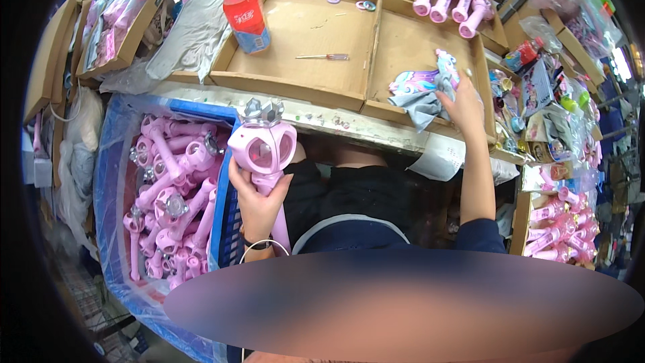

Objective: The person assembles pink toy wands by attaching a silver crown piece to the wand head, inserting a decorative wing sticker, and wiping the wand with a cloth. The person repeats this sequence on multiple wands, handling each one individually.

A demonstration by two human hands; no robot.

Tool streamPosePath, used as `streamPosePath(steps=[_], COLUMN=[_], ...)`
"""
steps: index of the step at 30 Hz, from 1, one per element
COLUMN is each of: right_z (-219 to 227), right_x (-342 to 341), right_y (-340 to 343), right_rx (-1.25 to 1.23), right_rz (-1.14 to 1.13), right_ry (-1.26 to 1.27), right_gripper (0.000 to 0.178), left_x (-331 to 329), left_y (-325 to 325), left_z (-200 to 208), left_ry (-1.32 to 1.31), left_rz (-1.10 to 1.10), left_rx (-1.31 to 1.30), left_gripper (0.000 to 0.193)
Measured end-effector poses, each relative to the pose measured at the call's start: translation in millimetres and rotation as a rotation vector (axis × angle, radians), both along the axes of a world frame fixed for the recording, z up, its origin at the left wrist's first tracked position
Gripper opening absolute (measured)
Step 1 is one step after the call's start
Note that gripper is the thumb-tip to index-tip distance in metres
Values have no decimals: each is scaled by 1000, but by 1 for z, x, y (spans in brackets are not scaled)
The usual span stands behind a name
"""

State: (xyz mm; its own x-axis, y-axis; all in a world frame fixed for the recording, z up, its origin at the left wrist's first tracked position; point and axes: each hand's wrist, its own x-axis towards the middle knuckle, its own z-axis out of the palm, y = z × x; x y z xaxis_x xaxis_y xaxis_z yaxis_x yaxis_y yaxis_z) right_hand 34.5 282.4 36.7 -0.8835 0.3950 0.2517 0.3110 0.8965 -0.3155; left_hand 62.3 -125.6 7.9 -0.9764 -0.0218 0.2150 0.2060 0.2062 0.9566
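Note:
My left hand is closed around the handle of a pink toy wand, held upright beside the blue crate. A silver crown tops the wand's head, which has large round openings. Over the right part of the cardboard tray, my right hand has its fingers closed on a grey cloth. Partly beneath that cloth lies a shiny pink, blue and purple patterned piece; the rest of it is hidden.
Many pink wands fill the plastic-lined blue crate on my left. The divided cardboard tray holds a screwdriver, small rings and a red bottle. More pink wands lie in a box at right.

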Motion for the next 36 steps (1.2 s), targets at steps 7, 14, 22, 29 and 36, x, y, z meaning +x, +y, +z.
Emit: streamPosePath(steps=[7, 14, 22, 29, 36], right_z=[11, 30, -17, -45, -15], right_x=[-52, -74, -108, -190, -120], right_y=[43, 26, -71, -130, -154], right_rx=[-612, -47, 200, 461, -364], right_rz=[116, 117, 705, 558, 625], right_ry=[251, 159, 376, -225, 13], right_gripper=[24, 27, 14, 18, 22], left_x=[7, 11, -1, 2, 8], left_y=[-6, -14, -23, -44, -71], left_z=[-6, -12, -14, -3, -15], left_ry=[-59, -188, -327, -66, -61], left_rz=[-17, -13, -169, -195, -59], left_rx=[21, 140, 569, 760, 928], left_gripper=[94, 87, 49, 47, 49])
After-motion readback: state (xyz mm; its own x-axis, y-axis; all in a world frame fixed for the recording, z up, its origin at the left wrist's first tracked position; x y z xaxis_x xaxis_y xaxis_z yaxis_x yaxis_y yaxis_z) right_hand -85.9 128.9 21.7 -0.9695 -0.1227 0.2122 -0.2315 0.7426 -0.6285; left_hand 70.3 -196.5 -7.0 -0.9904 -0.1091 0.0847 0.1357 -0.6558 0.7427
